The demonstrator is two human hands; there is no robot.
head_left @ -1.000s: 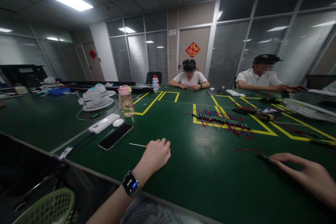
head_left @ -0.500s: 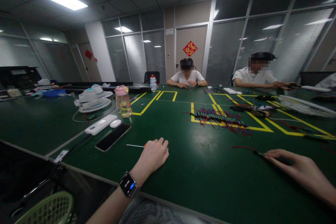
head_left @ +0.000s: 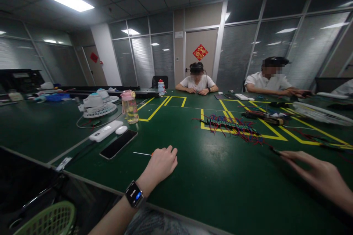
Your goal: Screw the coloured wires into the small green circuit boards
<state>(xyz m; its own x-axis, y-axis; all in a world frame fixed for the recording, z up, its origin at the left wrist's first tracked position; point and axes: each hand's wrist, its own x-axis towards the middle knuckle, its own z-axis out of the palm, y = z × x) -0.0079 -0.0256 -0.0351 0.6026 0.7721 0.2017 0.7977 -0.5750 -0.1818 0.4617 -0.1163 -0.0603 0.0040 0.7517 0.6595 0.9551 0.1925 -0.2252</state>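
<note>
My left hand (head_left: 162, 161) rests on the green table, fingers curled round a screwdriver. The thin metal shaft (head_left: 142, 153) of the screwdriver points left, with a bit of orange handle showing at the hand; the rest of the handle is hidden. At the right, my right hand (head_left: 309, 167) pinches one end of a small circuit board (head_left: 275, 151) between thumb and fingertips, above the table. A red wire seems to trail from the board's far end. Beyond it lies a row of several similar circuit boards (head_left: 234, 125) with red and blue wires, inside yellow tape lines.
Left of my left hand lie a phone (head_left: 119, 144), a white earbud case (head_left: 121, 130) and a white power strip (head_left: 106, 131). Behind them stand a pink-lidded bottle (head_left: 130, 108) and white fans (head_left: 99, 110). Two people sit across the table. A green basket (head_left: 48, 220) is below the table edge.
My right hand has moved slightly away from me, towards the row of boards, carrying the circuit board. My left hand and the screwdriver have stayed in place.
</note>
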